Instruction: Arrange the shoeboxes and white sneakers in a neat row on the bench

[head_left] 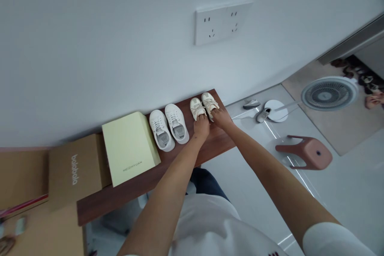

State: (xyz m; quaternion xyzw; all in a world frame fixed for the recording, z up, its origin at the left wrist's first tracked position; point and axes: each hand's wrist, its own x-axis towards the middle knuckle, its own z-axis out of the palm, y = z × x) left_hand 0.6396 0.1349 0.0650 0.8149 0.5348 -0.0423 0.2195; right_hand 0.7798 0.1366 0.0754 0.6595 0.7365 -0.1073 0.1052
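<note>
Both my arms reach out to a pair of small beige shoes at the far right end of a dark wooden shelf. My left hand is closed on the heel of the left beige shoe. Over at the right beige shoe, my right hand grips the heel. The two shoes stand side by side, toes toward the white wall. A pair of white sneakers stands just left of them on the same shelf.
A pale yellow shoebox and a brown cardboard box lie left of the sneakers. On the tiled floor to the right are a pink stool, a white fan and two loose shoes. A wall socket is above.
</note>
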